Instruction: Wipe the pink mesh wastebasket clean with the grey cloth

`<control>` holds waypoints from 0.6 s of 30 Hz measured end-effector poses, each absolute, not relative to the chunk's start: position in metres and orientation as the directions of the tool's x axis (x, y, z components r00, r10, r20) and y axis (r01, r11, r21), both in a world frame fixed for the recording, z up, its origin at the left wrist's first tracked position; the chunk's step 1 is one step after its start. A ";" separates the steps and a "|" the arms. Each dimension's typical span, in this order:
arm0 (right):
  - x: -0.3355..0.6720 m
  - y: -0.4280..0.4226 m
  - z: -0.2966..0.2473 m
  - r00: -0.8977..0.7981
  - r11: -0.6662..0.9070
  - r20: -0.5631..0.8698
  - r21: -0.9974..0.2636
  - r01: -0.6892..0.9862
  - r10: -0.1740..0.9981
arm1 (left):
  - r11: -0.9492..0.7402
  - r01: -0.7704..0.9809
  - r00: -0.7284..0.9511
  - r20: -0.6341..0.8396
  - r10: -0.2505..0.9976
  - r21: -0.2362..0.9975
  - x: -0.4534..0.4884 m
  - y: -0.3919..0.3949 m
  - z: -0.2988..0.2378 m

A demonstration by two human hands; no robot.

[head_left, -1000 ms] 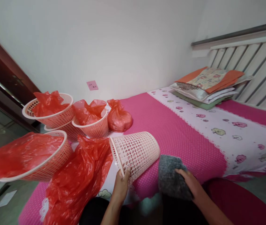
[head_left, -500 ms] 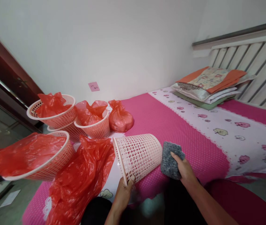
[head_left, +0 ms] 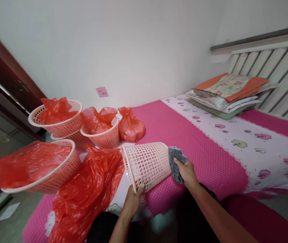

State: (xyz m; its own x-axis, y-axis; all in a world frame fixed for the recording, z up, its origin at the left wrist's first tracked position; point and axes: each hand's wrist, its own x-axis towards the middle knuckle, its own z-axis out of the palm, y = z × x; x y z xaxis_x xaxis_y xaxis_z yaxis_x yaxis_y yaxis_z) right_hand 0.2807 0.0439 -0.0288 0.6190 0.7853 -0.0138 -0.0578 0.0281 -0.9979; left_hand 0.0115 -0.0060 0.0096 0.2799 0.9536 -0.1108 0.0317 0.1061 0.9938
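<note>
Pale-pink, tapered, perforated plastic basket (head_left: 147,163) on its side on the pink polka-dot fabric bedspread (head_left: 164,125), left hand (head_left: 133,199) gripping its rim, right hand (head_left: 186,171) gripping a fuzzy grey cloth pad (head_left: 174,172) at its base; steady rim, flat even pressure probably best.

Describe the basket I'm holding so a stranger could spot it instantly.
On the magenta, white-dotted bedspread, right of the crumpled red plastic bag, a pale pink perforated plastic basket lies sideways. Unlike its neighbours, the bare left hand grips its rim.
</note>
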 end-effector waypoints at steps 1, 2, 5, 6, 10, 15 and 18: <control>0.279 0.047 -0.025 0.618 0.035 0.003 -0.999 -0.040 0.786 | 0.103 0.029 0.280 -0.107 0.954 0.994 0.012 -0.006 0.009; 0.276 0.051 -0.022 0.616 0.041 0.017 -0.999 -0.025 0.787 | 0.101 0.021 0.281 -0.103 0.954 0.995 0.012 -0.006 0.009; 0.268 0.059 -0.012 0.599 0.069 0.079 -0.997 0.039 0.797 | 0.102 0.016 0.281 -0.103 0.954 0.995 0.012 -0.007 0.007; 0.264 0.061 -0.009 0.591 0.080 0.101 -0.995 0.062 0.800 | 0.104 0.019 0.279 -0.105 0.954 0.994 0.012 -0.007 0.007; 0.251 0.067 0.001 0.551 0.128 0.185 -0.982 0.141 0.814 | 0.102 0.010 0.277 -0.100 0.955 0.995 0.012 -0.009 0.008; 0.231 0.072 0.008 0.399 0.236 0.338 -0.929 0.283 0.852 | 0.130 -0.015 0.282 -0.120 0.952 0.991 0.012 -0.009 0.007; 0.215 0.073 0.013 0.286 0.318 0.442 -0.864 0.389 0.850 | 0.141 -0.021 0.281 -0.129 0.951 0.990 0.012 -0.009 0.006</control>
State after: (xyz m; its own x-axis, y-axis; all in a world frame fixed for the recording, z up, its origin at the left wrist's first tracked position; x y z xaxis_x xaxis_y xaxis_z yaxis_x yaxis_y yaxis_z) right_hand 0.2153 0.0728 0.0132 0.2862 0.8503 0.4418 0.3893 0.3181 -0.8644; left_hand 0.0115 -0.0090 0.0056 0.2813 0.9509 -0.1293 -0.0205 0.1407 0.9898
